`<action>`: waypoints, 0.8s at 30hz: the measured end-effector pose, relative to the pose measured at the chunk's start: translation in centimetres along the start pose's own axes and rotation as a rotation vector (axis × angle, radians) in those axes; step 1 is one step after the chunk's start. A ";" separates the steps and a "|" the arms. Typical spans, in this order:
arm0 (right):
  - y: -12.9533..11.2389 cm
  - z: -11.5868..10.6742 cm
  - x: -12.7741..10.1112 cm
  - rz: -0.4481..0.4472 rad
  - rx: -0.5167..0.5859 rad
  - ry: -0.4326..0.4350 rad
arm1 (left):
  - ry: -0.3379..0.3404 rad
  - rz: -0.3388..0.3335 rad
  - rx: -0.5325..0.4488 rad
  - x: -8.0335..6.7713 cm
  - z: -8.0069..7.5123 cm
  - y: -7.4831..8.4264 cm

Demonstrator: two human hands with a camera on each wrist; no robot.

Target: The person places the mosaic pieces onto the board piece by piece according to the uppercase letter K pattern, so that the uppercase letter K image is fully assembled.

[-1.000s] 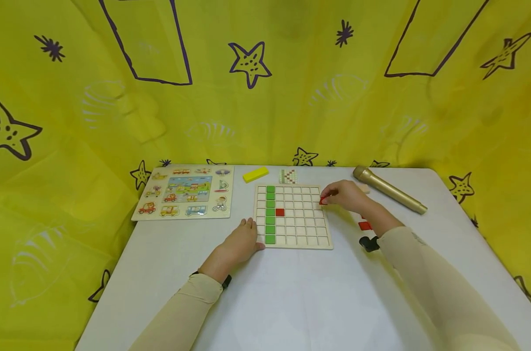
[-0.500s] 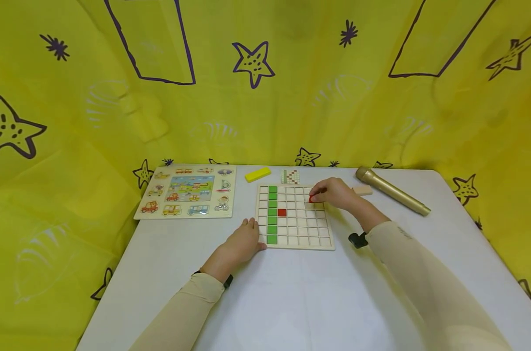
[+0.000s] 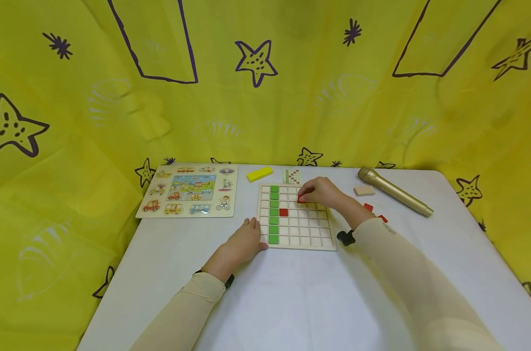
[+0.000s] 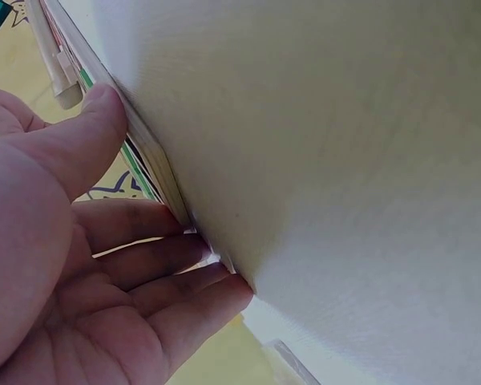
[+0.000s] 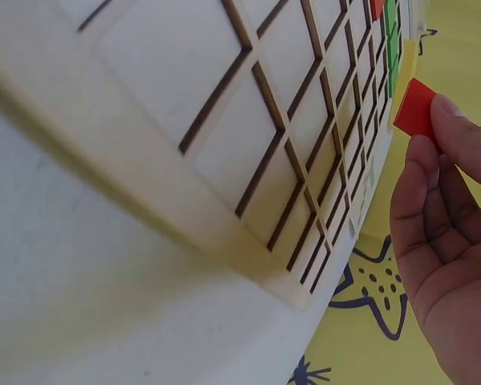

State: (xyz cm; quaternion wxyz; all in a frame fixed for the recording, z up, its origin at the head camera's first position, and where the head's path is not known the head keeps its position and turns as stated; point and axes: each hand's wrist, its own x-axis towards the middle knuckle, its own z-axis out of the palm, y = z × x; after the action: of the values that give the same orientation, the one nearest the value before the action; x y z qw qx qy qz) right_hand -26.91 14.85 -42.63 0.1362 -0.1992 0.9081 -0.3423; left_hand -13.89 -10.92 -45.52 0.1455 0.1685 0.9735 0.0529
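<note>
While right hand point(image 3: 320, 191) pinches flat red square tile point(image 5: 417, 108), wooden grid board point(image 3: 311, 241) below

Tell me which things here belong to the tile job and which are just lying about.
In use: grid board, red tile pinched by right hand, left hand steadying the board, spare red tiles, pattern card.
Lying about: vehicle puzzle, yellow block, gold microphone, wooden block.

A red tile point(image 3: 301, 199) is showing beside the pale grid board point(image 3: 297, 242), which is carrying a green column point(image 3: 273, 213) and one red square point(image 3: 284, 212). A yellow block point(image 3: 259, 173) is lying near the table's point(image 3: 291, 302) far edge.
</note>
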 end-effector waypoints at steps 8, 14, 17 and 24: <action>-0.2 1.2 1.1 0.006 0.006 -0.028 | 0.005 -0.003 -0.014 0.0 0.1 0.0; 0.0 1.8 1.7 0.032 0.012 -0.040 | -0.002 -0.006 -0.005 0.0 0.1 -0.1; 0.2 2.1 2.0 0.042 0.003 -0.047 | -0.006 -0.007 -0.002 0.1 0.1 -0.1; 0.1 2.5 2.2 0.046 -0.013 -0.053 | 0.008 0.002 0.007 0.1 0.0 -0.2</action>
State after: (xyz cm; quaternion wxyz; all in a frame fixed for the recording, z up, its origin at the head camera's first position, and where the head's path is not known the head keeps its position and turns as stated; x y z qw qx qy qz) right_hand -27.97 12.47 -44.73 0.1667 -0.1880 0.9107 -0.3277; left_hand -13.98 -11.05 -45.60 0.1410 0.1698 0.9741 0.0501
